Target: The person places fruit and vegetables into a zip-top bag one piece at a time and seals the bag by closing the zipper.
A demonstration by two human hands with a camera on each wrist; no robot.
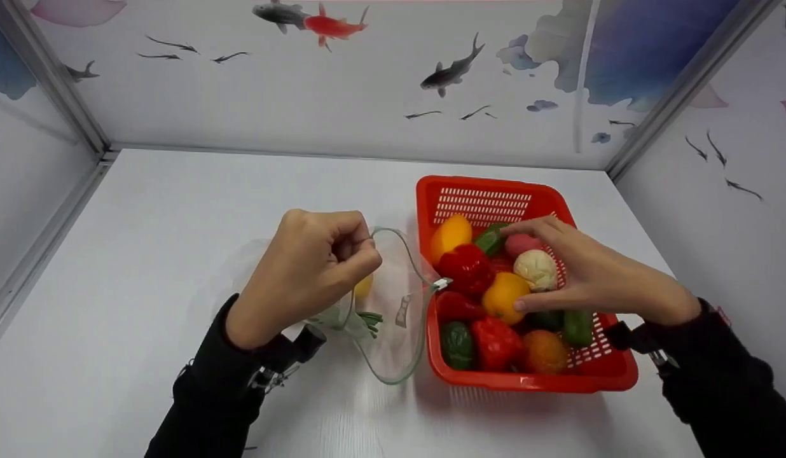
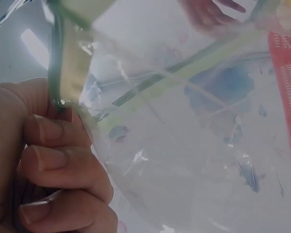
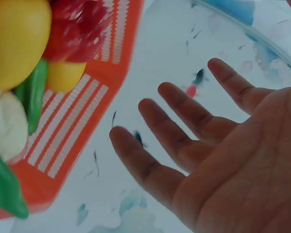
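Observation:
My left hand (image 1: 307,267) pinches the green-trimmed edge of a see-through bag (image 1: 393,340); in the left wrist view the fingers curl at that trim. The bag's mouth lies open toward the basket, with a white cord clip (image 1: 441,284) at its rim. Inside it show green stems (image 1: 371,322) and part of something yellow (image 1: 363,287), mostly hidden behind the hand. Over the red basket (image 1: 526,381) is my right hand (image 1: 596,273), thumb and fingers spread with nothing between them. Beneath it are an orange-yellow fruit (image 1: 506,298) and a pale round vegetable (image 1: 535,270).
Heaped in the basket are red bell peppers (image 1: 496,343), an orange (image 1: 544,351), a dark green vegetable (image 1: 457,345) and a yellow fruit (image 1: 452,235), among several others. The white table (image 1: 177,210) meets printed wall panels (image 1: 367,95) at the back and sides.

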